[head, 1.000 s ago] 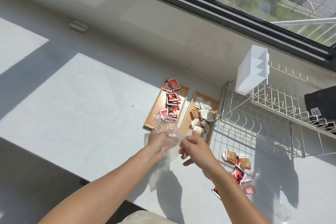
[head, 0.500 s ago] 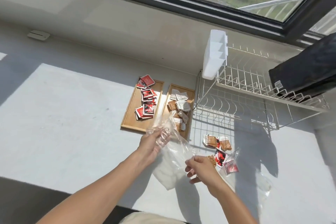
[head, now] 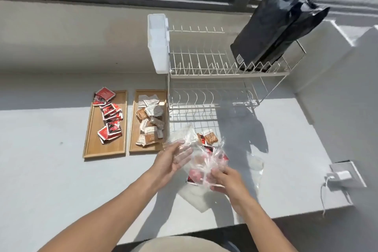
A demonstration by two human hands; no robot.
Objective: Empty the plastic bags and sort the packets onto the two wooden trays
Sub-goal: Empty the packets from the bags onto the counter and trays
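Two wooden trays lie side by side on the grey counter. The left tray [head: 91,141] carries red packets [head: 110,117]. The right tray [head: 133,129] carries brown and white packets [head: 150,122]. My right hand [head: 224,178] is shut on a clear plastic bag [head: 206,162] that holds red packets. My left hand [head: 172,159] is beside that bag with its fingers spread, and thin clear plastic [head: 181,135] lies against the fingertips. A few loose brown and red packets [head: 208,139] rest on the counter just beyond the bag. An empty clear bag [head: 196,198] lies flat under my hands.
A white two-tier wire dish rack [head: 214,67] stands right of the trays, with a white plastic holder [head: 158,43] on its left end and black foil bags [head: 274,30] on top. Another clear bag [head: 255,163] lies to the right. A wall socket with a plug [head: 343,175] is at the right.
My view has swung right and down. My left hand has opened and let the empty bag go. My right hand has moved right and closed on the bag of red packets.
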